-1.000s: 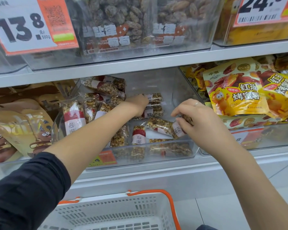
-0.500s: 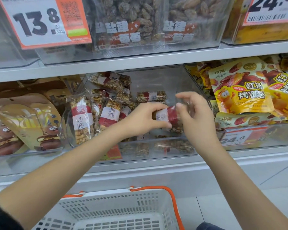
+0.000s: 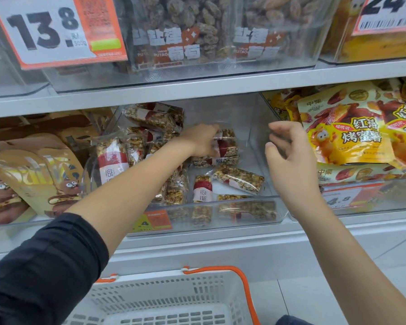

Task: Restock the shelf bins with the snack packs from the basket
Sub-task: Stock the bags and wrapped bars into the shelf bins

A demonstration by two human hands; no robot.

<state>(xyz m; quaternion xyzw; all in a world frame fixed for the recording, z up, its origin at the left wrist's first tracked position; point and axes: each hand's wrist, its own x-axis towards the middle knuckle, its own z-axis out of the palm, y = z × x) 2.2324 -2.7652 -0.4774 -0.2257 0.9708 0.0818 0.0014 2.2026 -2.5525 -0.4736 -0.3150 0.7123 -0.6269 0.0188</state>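
Note:
A clear shelf bin (image 3: 256, 118) holds several nut-bar snack packs with red and white labels. My left hand (image 3: 201, 141) reaches deep into it and grips one nut-bar pack (image 3: 227, 148), setting it on a small stack at the back of the bin. Other packs (image 3: 238, 179) lie flat on the bin floor, and more stand upright on the left (image 3: 113, 158). My right hand (image 3: 288, 156) hovers at the bin's right side, fingers loosely curled, holding nothing. The white basket (image 3: 164, 299) with orange handles sits below; the part of it in view shows no packs.
Yellow sweet-potato snack bags (image 3: 345, 132) fill the bin to the right. Tan pouches with cartoon faces (image 3: 33, 179) fill the left bin. On the shelf above stand clear bins of dried fruit (image 3: 197, 31), with orange price tags (image 3: 56, 31).
Both hands held a nut-bar pack in front of the bin half a second ago. My left hand has carried it to the back stack; my right hand has let go and pulled right.

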